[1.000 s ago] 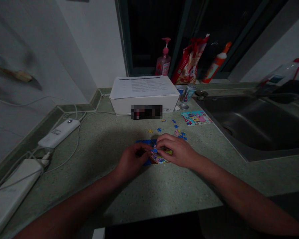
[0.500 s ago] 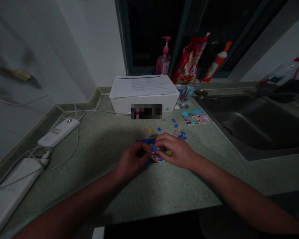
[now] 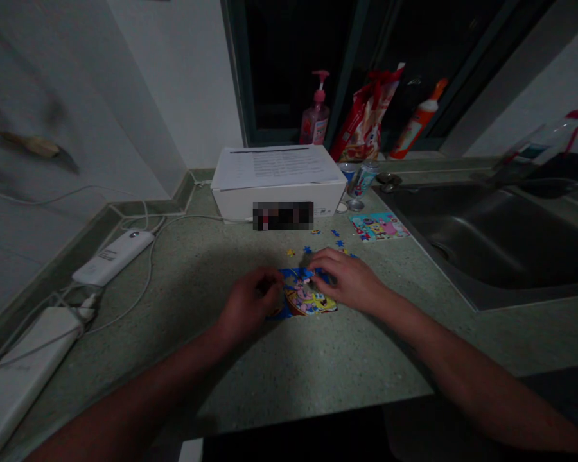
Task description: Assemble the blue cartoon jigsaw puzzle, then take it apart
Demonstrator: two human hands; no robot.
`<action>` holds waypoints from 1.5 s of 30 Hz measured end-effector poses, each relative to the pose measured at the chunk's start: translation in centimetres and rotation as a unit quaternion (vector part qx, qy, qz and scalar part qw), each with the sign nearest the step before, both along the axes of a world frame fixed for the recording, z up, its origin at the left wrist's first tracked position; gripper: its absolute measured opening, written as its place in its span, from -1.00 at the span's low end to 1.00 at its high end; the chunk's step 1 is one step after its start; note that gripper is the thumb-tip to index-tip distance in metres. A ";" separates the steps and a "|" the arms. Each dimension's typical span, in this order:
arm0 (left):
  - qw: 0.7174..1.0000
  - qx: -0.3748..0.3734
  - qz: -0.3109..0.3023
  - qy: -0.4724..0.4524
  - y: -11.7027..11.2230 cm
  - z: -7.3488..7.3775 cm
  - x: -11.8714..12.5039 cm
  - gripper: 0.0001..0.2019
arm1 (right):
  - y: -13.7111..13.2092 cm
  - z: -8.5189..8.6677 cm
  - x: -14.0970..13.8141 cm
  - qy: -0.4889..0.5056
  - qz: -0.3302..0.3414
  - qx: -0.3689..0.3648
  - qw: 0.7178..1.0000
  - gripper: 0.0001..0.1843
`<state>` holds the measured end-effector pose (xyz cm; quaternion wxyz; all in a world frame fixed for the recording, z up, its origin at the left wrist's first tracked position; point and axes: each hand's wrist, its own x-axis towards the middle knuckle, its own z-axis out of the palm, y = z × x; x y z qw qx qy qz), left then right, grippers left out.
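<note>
A partly assembled jigsaw puzzle (image 3: 313,303) with yellow and pink cartoon figures on blue lies flat on the counter between my hands. My right hand (image 3: 347,280) reaches over its upper right part, thumb and fingers pinching a small blue puzzle piece (image 3: 307,276) just above the picture. At the puzzle's left edge is my left hand (image 3: 251,296), its fingers curled together; whether anything is between them is hidden. Loose puzzle pieces (image 3: 307,249) lie behind the puzzle, some partly covered by my right hand.
A white box (image 3: 279,192) with a printed sheet on top stands behind the pieces. Right of it are a colourful picture card (image 3: 379,227), drink cans (image 3: 365,179) and the steel sink (image 3: 462,298). A white power bank (image 3: 114,256), cables and a power strip (image 3: 26,369) lie left.
My right hand has moved slightly right and up with the blue piece, away from my left hand. My left hand has drawn back a little left, uncovering more of the puzzle.
</note>
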<state>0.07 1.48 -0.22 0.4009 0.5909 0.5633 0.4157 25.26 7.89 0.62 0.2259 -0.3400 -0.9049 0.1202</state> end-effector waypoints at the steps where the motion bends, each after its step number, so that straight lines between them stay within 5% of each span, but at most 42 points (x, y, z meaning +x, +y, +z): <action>1: 1.000 0.003 -0.003 0.006 0.0 -0.1 0.1 -0.85 | 0.0 -0.2 0.0 -0.008 0.001 0.002 1.000 -0.81; 37: 0.999 0.000 -0.046 0.016 -0.3 -0.5 0.6 -0.84 | -0.3 -1.2 -2.8 -0.079 0.023 0.028 0.996 -0.77; 45: 0.993 0.068 -0.047 0.078 -0.3 -1.0 0.1 -0.86 | 0.8 -0.5 -1.0 -0.030 -0.029 0.002 0.999 -0.73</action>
